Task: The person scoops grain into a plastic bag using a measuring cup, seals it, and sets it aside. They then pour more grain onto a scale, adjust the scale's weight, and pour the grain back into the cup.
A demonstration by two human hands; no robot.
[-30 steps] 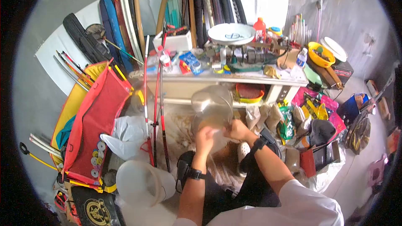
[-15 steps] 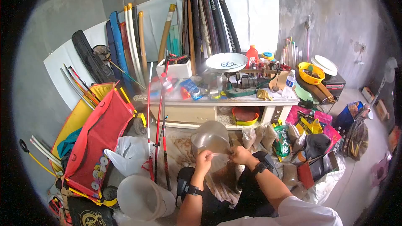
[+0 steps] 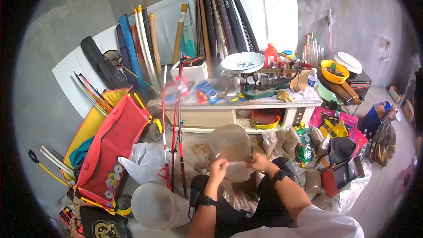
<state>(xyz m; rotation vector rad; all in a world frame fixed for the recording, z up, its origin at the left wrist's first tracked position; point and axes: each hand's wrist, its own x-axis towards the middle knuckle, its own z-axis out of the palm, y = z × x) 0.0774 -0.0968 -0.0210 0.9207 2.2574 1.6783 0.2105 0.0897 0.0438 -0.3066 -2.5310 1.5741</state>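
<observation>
Between my knees I hold up a translucent, rounded plastic bag (image 3: pixel 230 142), bulging above my fingers and showing below them too. The fingers of my left hand (image 3: pixel 217 170) are pinched on its near edge at the left. Across from it, my right hand (image 3: pixel 261 163) is closed on the same edge at the right. A pale strip of plastic stretches between the two hands. What the bag contains, if anything, I cannot make out. Beneath it the patterned floor partly shows between my dark trouser legs.
A white bucket (image 3: pixel 159 207) stands at my left, near upright red rods (image 3: pixel 180 150) and a red fabric bag (image 3: pixel 112 141). Ahead, a low cabinet (image 3: pixel 202 118) bears a scale with a white pan (image 3: pixel 243 63). Several bait-like packets (image 3: pixel 304 145) crowd the floor at right.
The view has shifted slightly, so the surroundings appear further right. Both hands keep their grip on the bag, whose upper bulge now looks wider and tilted.
</observation>
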